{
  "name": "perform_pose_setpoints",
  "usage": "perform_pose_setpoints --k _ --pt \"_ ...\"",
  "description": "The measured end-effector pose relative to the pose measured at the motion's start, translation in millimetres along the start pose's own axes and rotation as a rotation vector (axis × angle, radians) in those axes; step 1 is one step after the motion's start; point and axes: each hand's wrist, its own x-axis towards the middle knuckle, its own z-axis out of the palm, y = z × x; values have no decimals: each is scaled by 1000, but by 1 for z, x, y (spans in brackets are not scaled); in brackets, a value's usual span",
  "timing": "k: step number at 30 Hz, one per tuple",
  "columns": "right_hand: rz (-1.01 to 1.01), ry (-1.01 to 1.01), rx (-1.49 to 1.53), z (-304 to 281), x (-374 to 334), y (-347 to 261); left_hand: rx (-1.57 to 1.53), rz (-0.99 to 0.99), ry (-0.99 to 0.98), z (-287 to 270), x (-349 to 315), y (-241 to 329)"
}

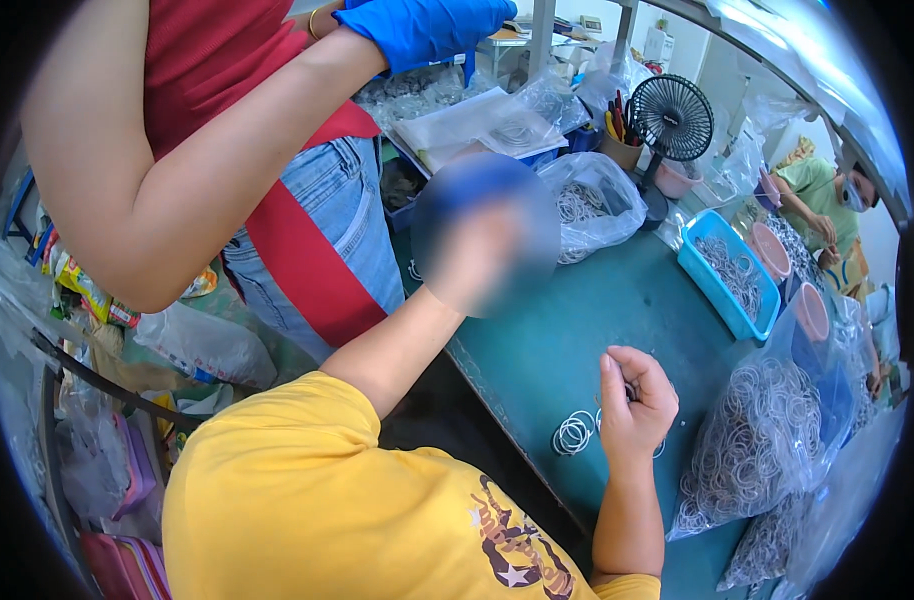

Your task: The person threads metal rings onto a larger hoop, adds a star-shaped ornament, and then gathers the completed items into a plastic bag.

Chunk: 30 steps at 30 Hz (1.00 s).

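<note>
My left hand reaches out over the table's left edge, toward a standing co-worker. A round blur covers it, so its fingers and anything in them cannot be made out. My right hand hovers above the green table with its fingers curled toward the thumb. Something small and dark shows between them, too unclear to name. Beside and partly behind this hand lies a small group of thin silvery rings.
A co-worker in a red top wears blue gloves at the left. Ring-filled clear bags stand at the right, below a blue basket of rings. Farther back are an open bag, a black fan and a seated person.
</note>
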Motion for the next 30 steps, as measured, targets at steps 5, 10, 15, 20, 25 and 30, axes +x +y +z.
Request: perform_pose_setpoints --k 5,10,15,20,25,30 --pt "14 -8 -4 -1 3 2 93 32 2 4 6 0" --pt "-54 -39 -28 -2 9 -6 130 49 17 10 8 2" --pt "-19 -115 -70 -8 6 -10 232 59 20 11 2 -3" --pt "68 -103 43 -10 7 -6 195 32 38 18 2 -8" --pt "12 -115 -17 -17 15 -5 493 132 -23 39 -11 -16" --pt "111 -58 14 -18 13 7 515 21 -158 49 -42 -34"
